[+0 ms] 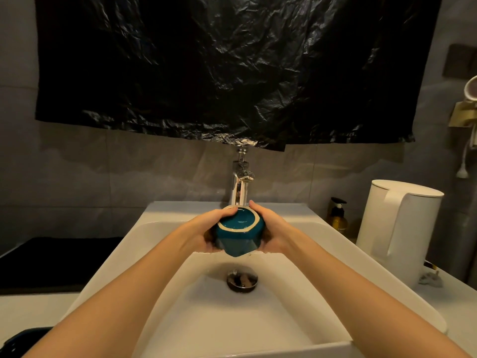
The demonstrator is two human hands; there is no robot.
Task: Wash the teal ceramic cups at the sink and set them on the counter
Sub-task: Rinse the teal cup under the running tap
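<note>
Both hands, left hand (206, 229) and right hand (271, 228), grip the teal cup (238, 232) over the sink (165, 228) below the faucet (241, 182); a white kettle (397, 228) and pump bottle (338, 217) stand at the sink's right edge.

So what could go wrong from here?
The cup looks wet, gripped by the left hand and right hand over the hard sink; a slip could chip it. It also appears close under the faucet, so raising it might knock the spout.
</note>
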